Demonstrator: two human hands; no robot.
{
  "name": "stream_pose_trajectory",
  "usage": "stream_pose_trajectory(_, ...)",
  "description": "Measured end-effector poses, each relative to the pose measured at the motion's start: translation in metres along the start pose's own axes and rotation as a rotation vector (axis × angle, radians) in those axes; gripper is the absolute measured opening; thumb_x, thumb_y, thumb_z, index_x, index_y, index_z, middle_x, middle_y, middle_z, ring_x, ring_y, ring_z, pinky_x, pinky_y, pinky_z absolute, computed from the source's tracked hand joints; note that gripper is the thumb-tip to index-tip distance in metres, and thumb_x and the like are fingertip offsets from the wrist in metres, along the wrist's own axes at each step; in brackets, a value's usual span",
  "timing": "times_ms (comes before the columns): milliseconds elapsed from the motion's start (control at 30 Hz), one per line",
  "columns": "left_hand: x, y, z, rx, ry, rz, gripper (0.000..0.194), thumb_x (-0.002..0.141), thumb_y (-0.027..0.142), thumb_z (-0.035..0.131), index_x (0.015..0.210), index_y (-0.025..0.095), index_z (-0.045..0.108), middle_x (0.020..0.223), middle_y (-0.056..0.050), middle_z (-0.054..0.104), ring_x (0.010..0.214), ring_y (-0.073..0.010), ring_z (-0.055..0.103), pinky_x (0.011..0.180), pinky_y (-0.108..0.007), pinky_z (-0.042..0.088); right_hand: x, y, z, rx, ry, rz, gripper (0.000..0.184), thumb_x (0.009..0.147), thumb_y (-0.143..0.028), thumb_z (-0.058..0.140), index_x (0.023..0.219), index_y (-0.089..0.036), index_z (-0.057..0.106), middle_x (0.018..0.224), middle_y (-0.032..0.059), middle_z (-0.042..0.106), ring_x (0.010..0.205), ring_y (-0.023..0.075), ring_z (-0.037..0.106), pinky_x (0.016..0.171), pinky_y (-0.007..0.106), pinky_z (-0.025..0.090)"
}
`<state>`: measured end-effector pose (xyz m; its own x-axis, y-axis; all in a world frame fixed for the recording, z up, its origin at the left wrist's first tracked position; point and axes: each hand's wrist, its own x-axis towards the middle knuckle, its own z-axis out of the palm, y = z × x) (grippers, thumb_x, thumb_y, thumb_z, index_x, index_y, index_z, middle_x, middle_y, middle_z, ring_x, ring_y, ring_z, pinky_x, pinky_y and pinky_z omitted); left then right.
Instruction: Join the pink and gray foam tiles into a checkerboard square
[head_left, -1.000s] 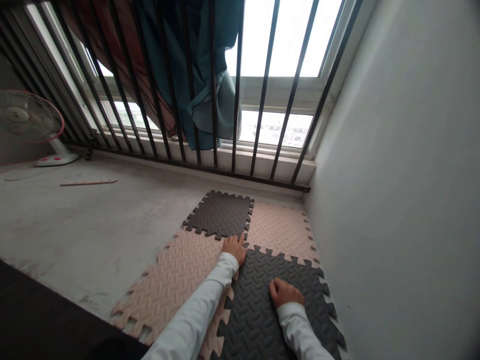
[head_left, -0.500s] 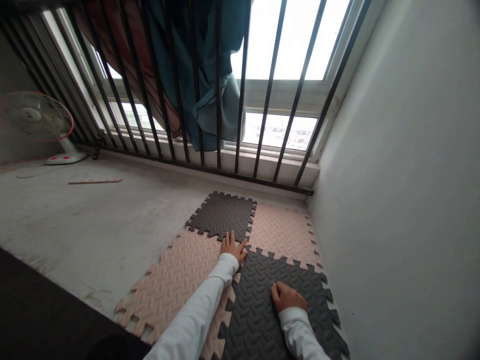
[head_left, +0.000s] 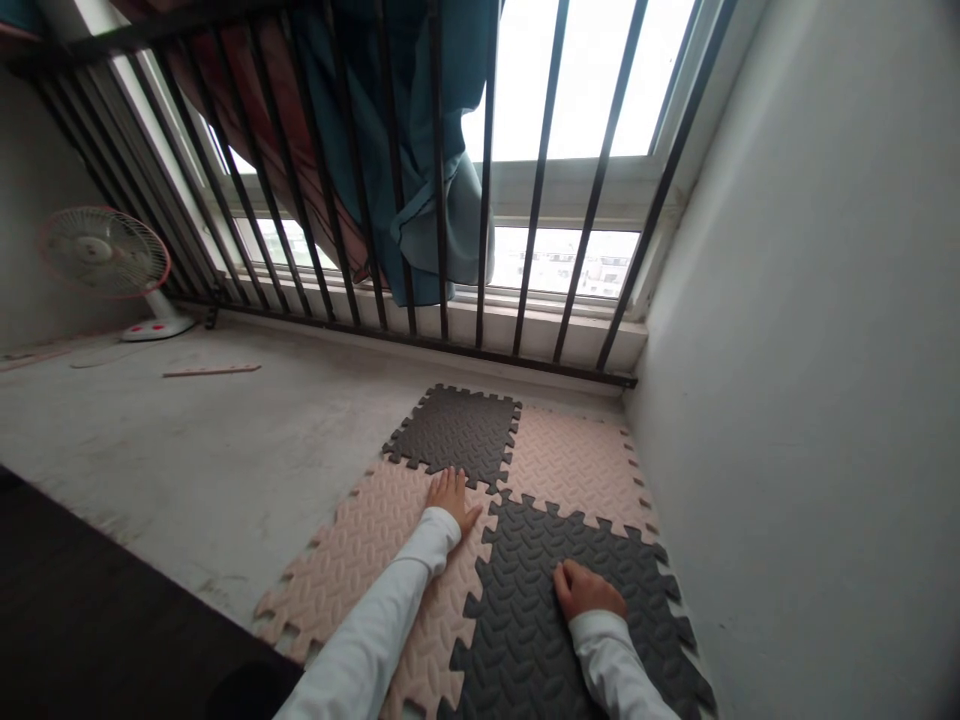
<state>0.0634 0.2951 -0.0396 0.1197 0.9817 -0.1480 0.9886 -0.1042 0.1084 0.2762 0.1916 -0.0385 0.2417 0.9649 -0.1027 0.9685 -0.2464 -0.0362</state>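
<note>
The left hand (head_left: 452, 497) is laid flat and open on the beige foam puzzle tile (head_left: 352, 565), near its far edge, with nothing grasped. The right hand (head_left: 587, 590) is rested, slightly curled and not gripping, on the near dark foam tile (head_left: 517, 625), immediately right of the beige tile.

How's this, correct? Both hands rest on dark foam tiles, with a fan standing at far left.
Not quite: the head view shows the left hand on a beige foam tile, not a dark one. The right hand is on a dark foam tile, and the fan does stand at far left.
</note>
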Motion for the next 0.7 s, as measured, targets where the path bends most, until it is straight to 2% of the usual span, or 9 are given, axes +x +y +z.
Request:
stream_pose_trajectory(100, 0.003, -0.008, -0.004, 0.029, -0.011, 0.041, 0.077, 0.071, 0.051, 0.033, 0.132, 0.005, 0.023, 0.137, -0.017, 0.025, 0.127, -0.0268, 0.018, 0.104, -0.04, 0.007, 0.0, 0.0, 0.001, 0.006, 0.006, 0.004, 0.033, 0.082, -0.034, 0.033, 0.07, -0.027, 0.063, 0.08, -0.0004, 0.068, 0.07, 0.015, 0.062, 0.055, 0.023, 0.037)
stream_pose_trajectory(267, 0.005, -0.028, -0.004, 0.063, 0.027, -0.127, 0.075, 0.073, 0.05, 0.026, 0.131, 0.002, 0.024, 0.139, -0.015, 0.02, 0.129, -0.0282, 0.01, 0.103, -0.041, 0.009, 0.001, 0.0, 0.002, 0.001, 0.003, 0.008, 0.033, 0.082, -0.034, 0.033, 0.07, -0.028, 0.063, 0.078, -0.0008, 0.068, 0.068, 0.0144, 0.061, 0.055, 0.022, 0.037)
stream_pose_trajectory(400, 0.005, -0.039, -0.005, 0.081, -0.014, -0.044, 0.075, 0.074, 0.05, 0.025, 0.13, 0.001, 0.026, 0.139, -0.016, 0.021, 0.129, -0.0232, 0.011, 0.104, -0.038, 0.008, 0.0, 0.0, 0.0, -0.004, -0.002, 0.01, 0.032, 0.081, -0.035, 0.034, 0.07, -0.028, 0.063, 0.08, -0.001, 0.068, 0.068, 0.0141, 0.061, 0.055, 0.022, 0.037)
stream_pose_trajectory(467, 0.004, -0.042, -0.005, 0.087, -0.005, -0.033, 0.075, 0.073, 0.054, 0.027, 0.13, 0.006, 0.028, 0.139, -0.015, 0.021, 0.129, -0.0249, 0.01, 0.104, -0.04, 0.004, 0.0, 0.0, -0.001, -0.003, -0.005, 0.013, 0.031, 0.081, -0.035, 0.035, 0.07, -0.028, 0.063, 0.08, -0.001, 0.068, 0.068, 0.014, 0.061, 0.055, 0.022, 0.037)
stream_pose_trajectory(567, 0.0, -0.046, -0.002, 0.048, 0.045, -0.162, 0.074, 0.069, 0.061, 0.031, 0.13, 0.02, 0.03, 0.141, -0.012, 0.017, 0.129, -0.0309, 0.006, 0.101, -0.047, 0.005, 0.0, 0.0, -0.002, -0.005, -0.013, 0.012, 0.031, 0.081, -0.035, 0.035, 0.07, -0.028, 0.063, 0.078, -0.0009, 0.068, 0.07, 0.0149, 0.062, 0.056, 0.022, 0.038)
stream_pose_trajectory(600, -0.001, -0.048, 0.0, 0.038, 0.065, -0.21, 0.075, 0.068, 0.063, 0.032, 0.131, 0.022, 0.029, 0.141, -0.012, 0.016, 0.129, -0.0318, 0.006, 0.1, -0.049, 0.006, 0.0, 0.0, -0.002, -0.008, -0.014, 0.01, 0.031, 0.081, -0.035, 0.035, 0.07, -0.028, 0.063, 0.078, -0.001, 0.068, 0.07, 0.0152, 0.062, 0.057, 0.022, 0.038)
stream_pose_trajectory(700, -0.002, -0.056, 0.001, 0.054, 0.098, -0.235, 0.082, 0.068, 0.063, 0.031, 0.132, 0.013, 0.024, 0.14, -0.015, 0.019, 0.129, -0.0284, 0.005, 0.1, -0.05, 0.01, 0.0, 0.0, -0.002, -0.015, -0.009, 0.005, 0.032, 0.082, -0.035, 0.034, 0.07, -0.028, 0.063, 0.079, -0.001, 0.068, 0.07, 0.0152, 0.062, 0.057, 0.023, 0.039)
